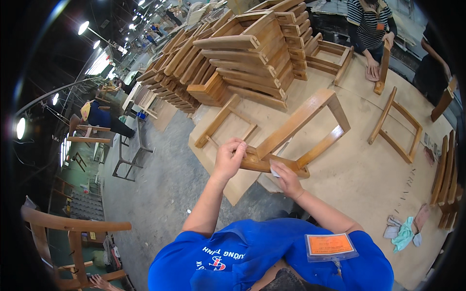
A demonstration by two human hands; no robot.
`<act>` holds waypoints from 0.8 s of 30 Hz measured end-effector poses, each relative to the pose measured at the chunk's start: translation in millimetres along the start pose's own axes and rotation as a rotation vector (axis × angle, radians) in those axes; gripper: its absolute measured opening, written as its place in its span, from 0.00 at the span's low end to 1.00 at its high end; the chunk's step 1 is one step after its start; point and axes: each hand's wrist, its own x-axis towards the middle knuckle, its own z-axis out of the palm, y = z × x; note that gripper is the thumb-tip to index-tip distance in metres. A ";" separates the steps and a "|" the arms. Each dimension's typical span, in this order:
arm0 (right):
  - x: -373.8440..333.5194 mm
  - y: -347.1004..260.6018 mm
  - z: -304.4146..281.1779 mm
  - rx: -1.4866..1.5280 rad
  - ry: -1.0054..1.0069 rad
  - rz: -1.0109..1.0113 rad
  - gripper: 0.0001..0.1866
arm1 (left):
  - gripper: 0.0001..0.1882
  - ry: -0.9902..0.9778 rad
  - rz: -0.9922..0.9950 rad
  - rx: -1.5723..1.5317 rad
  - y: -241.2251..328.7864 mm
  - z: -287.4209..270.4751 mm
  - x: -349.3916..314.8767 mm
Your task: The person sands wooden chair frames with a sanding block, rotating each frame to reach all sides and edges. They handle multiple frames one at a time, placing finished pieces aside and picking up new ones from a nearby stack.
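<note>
While L hand grips frame, closed, at 8 o'clock, R hand, half-curled on pad at 7, shd press evenly.

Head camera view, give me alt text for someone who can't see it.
A person's left hand holds an open, brown wooden frame over a tan-covered table while the right hand presses a small white pad against it. Beyond rise stacked brown wooden frames; nearby, a co-worker in a striped shirt holds a wooden piece.
</note>
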 end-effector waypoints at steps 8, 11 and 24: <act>2.5 9.2 16.0 0.051 -0.036 0.143 0.22 | 0.16 0.016 0.049 -0.026 0.3 2.2 -0.5; -1.1 14.9 12.5 0.016 -0.079 0.106 0.22 | 0.16 0.016 -0.023 -0.055 -5.8 -1.7 0.9; 18.9 43.8 10.0 0.115 -0.257 0.045 0.26 | 0.13 -0.021 0.012 -0.069 -32.2 -18.4 2.9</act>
